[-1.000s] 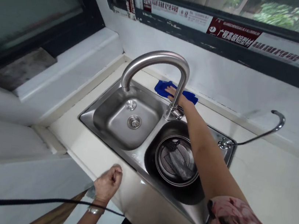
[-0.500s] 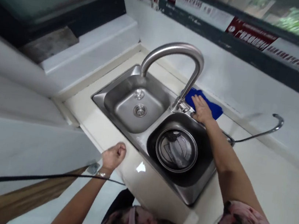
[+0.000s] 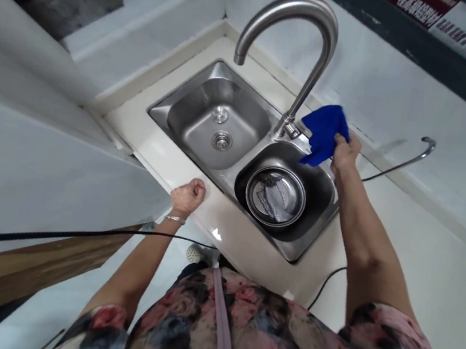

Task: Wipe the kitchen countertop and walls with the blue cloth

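A blue cloth (image 3: 325, 132) hangs from my right hand (image 3: 346, 151), whose fingers pinch one edge of it above the back rim of the right sink basin (image 3: 314, 232). The cloth is just right of the faucet (image 3: 320, 65). My left hand (image 3: 189, 196) is curled into a fist at the counter's front edge, before the left basin (image 3: 235, 123); whether anything is inside it is hidden. A round metal strainer or pan (image 3: 275, 196) with perforations sits in the right basin, with something clear or greyish lying in it.
A thin curved metal spout (image 3: 428, 145) rises from the counter (image 3: 430, 248) to the right of the sink. A black cable (image 3: 77, 232) crosses in front of my left forearm. A wall and window frame stand behind the sink.
My right hand lay flat on the blue cloth behind the sink; now it has gripped the cloth and lifted it off the counter. My left fist stays at the counter edge. The view has tilted down.
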The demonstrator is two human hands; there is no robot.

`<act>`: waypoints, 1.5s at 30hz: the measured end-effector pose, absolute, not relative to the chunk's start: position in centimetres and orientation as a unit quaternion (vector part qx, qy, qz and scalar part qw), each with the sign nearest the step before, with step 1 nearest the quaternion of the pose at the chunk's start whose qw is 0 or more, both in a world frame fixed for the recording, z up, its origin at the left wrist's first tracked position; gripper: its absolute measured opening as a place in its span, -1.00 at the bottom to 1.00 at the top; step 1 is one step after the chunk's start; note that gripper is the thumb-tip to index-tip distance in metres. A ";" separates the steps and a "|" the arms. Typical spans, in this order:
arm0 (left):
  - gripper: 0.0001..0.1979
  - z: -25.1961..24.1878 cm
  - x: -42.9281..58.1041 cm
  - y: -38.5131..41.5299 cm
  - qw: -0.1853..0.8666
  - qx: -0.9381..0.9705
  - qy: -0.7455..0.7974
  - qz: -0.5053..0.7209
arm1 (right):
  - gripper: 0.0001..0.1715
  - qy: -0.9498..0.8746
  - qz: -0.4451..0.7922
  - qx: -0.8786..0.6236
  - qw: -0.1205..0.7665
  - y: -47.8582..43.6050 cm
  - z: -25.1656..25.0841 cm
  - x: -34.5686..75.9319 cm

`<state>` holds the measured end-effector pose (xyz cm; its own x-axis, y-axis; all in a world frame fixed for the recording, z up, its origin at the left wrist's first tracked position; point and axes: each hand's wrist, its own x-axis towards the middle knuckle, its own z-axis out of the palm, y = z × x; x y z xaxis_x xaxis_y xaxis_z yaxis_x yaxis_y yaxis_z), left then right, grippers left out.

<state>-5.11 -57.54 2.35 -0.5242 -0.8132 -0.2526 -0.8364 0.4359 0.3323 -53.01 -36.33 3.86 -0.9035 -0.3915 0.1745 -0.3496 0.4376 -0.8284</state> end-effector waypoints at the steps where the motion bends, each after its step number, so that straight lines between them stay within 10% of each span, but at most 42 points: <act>1: -0.76 2.5 -5.1 -57.4 0.014 -0.489 0.838 0.244 | -0.60 0.805 -0.567 -0.167 0.049 -36.1 4.8 -52.3; 8: -0.87 3.2 -3.6 -56.9 -0.097 -0.439 0.780 0.436 | -0.87 0.509 -0.844 -0.096 0.137 -32.4 14.9 -41.1; 15: -0.61 3.3 3.8 -57.7 -0.196 -0.399 0.681 0.582 | -0.75 0.564 -0.812 -0.082 0.125 -29.8 21.4 -27.2; 27: -0.03 12.7 8.4 -56.9 -0.146 -0.186 0.378 0.895 | -0.37 0.565 -0.636 -0.288 0.440 -43.5 19.3 -8.8; 37: -0.40 16.5 17.5 -54.6 -0.342 -0.312 0.556 0.691 | -0.30 0.569 -0.560 -0.391 0.457 -45.9 17.1 -2.2; 45: -0.34 24.9 25.2 -59.8 -0.609 -0.454 0.486 0.432 | -0.36 0.695 -0.478 -0.459 0.280 -43.3 5.6 -9.9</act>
